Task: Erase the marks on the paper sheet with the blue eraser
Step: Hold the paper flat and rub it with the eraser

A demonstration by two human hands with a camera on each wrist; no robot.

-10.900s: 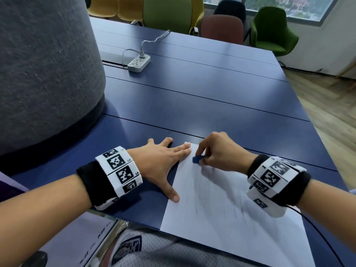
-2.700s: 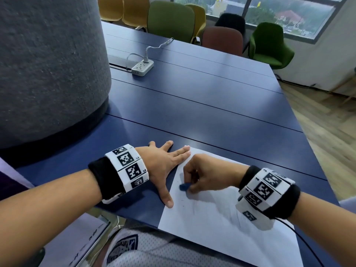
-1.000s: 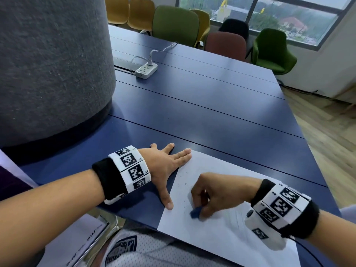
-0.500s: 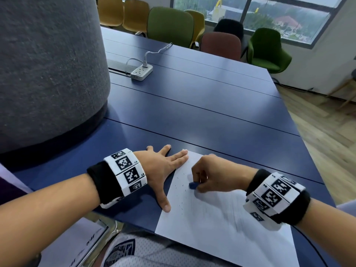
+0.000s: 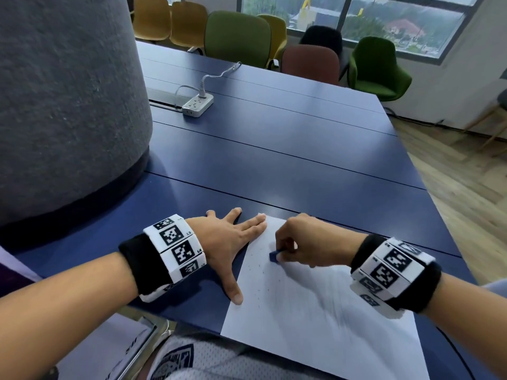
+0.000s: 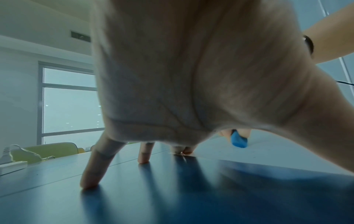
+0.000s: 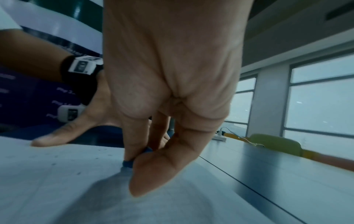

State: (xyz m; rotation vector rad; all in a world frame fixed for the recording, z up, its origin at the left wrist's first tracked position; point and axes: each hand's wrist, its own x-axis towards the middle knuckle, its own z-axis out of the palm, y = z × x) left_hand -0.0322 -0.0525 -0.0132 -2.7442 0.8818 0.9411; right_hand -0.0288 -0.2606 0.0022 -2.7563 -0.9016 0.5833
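A white paper sheet lies on the blue table near its front edge, with faint grey pencil streaks and dark eraser crumbs on it. My right hand pinches the small blue eraser and presses its tip onto the upper left part of the sheet. The eraser shows between the fingers from the left wrist, and as a dark blue nub from the right wrist. My left hand lies flat and spread, its fingertips and thumb holding down the sheet's left edge.
A tall grey felt-covered column stands on the left of the table. A white power strip with its cable lies farther back. Coloured chairs line the far edge. The table's right edge drops to a wooden floor.
Over the last second my right hand moved the eraser from the sheet's near left area back up toward its far left corner. My left hand stayed pressed on the paper's edge.
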